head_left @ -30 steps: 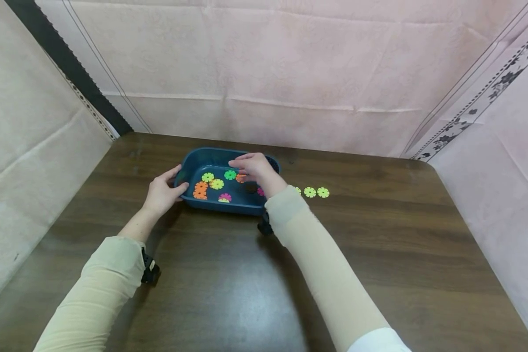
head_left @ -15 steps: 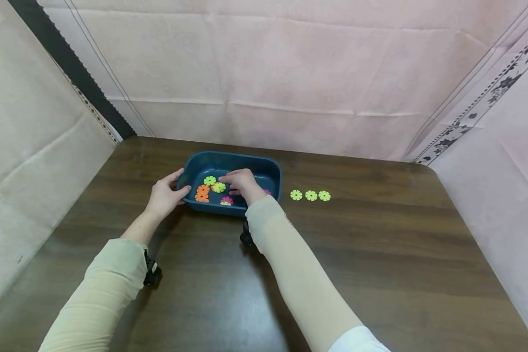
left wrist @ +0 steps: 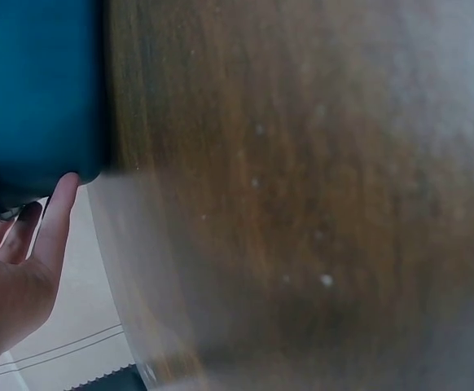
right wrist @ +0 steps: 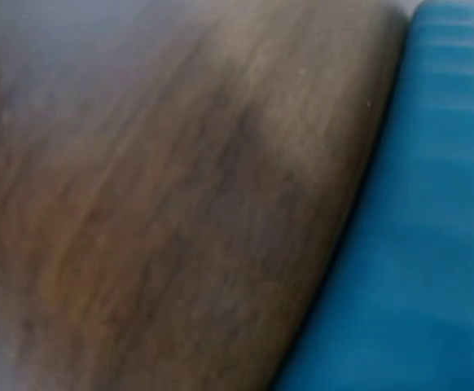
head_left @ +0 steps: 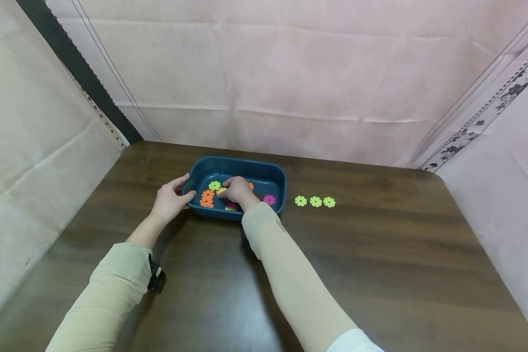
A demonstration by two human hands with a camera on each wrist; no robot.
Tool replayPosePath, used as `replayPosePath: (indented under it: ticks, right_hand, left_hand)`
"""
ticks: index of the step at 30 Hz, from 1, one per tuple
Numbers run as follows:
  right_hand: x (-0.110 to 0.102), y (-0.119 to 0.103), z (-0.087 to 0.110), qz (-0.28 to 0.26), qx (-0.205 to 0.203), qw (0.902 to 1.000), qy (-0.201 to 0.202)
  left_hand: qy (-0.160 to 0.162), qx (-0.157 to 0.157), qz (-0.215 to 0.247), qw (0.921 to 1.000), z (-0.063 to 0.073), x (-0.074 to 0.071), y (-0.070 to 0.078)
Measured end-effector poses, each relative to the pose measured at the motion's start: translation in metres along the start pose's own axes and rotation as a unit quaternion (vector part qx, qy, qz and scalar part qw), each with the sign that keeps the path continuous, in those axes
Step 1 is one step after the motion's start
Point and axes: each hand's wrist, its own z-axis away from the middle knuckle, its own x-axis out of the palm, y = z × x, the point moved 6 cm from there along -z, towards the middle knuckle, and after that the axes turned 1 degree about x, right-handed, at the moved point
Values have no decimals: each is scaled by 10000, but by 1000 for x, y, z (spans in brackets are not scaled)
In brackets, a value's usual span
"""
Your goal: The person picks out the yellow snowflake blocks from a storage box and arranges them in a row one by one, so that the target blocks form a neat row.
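Observation:
A blue plastic basin [head_left: 264, 171] holds several flower-shaped discs in orange, pink and yellow-green. My left hand [head_left: 169, 199] grips its left end, thumb over the rim and fingers outside; the left wrist view shows those fingers [left wrist: 54, 228] against the outer wall. Inside the basin my right hand [head_left: 239, 190] reaches down, fingertips right at a yellow disc [head_left: 221, 191]; I cannot tell whether they pinch it. Close by lie a yellow-green disc [head_left: 214, 185] and orange discs [head_left: 207, 194]. In the right wrist view only the basin's outer wall [right wrist: 416, 244] and table show.
Three yellow-green discs [head_left: 315, 201] lie in a row on the brown wooden table [head_left: 378, 254], right of the basin. Pale patterned cloth [head_left: 290, 78] hangs behind the table and along both sides.
My right hand has moved left and down within the basin to the yellow disc, uncovering the magenta disc at the right. My left hand keeps its grip on the basin.

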Motion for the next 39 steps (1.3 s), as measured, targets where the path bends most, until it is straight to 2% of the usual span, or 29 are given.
replayPosePath:
  ticks: [4, 8, 16, 19, 24, 31, 35, 39]
  right_hand:
    - [0, -2, 2, 365, -48, 9992, 162]
    - [-1, -2, 5, 353, 124, 9991, 219]
    - [-4, -1, 3, 479, 196, 9982, 308]
    - [-5, 0, 4, 241, 246, 9984, 443]
    - [-8, 5, 5, -619, 536, 9948, 602]
    - [-12, 13, 0, -1695, 1096, 9774, 632]
    - [-14, 13, 0, -2137, 1232, 9668, 664]
    - [-15, 11, 7, -2462, 1201, 9598, 611]
  left_hand:
    - [63, 28, 19, 10000, -1, 1, -1]
    - [87, 27, 11, 10000, -2, 1, -2]
    - [92, 74, 79, 9999, -3, 0, 0]
    - [109, 83, 78, 9999, -3, 1, -2]
    - [150, 60, 38, 9999, -3, 1, -5]
    - [107, 66, 62, 9999, -5, 2, -1]
    - [90, 84, 103, 9999, -5, 2, -1]
    - [88, 47, 69, 9999, -3, 1, -3]
